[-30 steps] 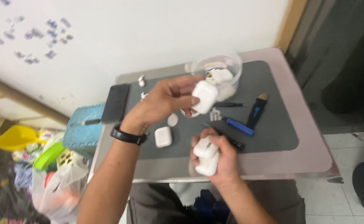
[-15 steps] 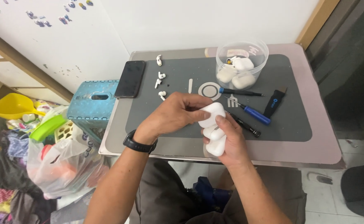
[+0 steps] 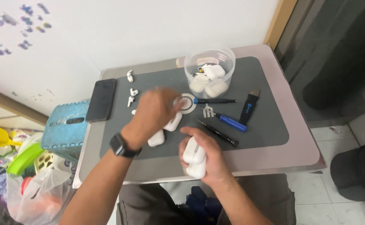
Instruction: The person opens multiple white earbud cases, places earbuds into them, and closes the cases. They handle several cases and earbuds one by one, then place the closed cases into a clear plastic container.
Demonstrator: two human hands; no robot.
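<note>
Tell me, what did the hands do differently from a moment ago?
The left hand left the right hand and moved out over the grey mat, above a white case. The right hand kept holding its open white earbud case. Tools and tub stayed put.

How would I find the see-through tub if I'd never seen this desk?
Look at the dark mat on the small table by the wall. At its far edge stands a round clear tub holding white earbud cases, the only container among flat tools.
</note>
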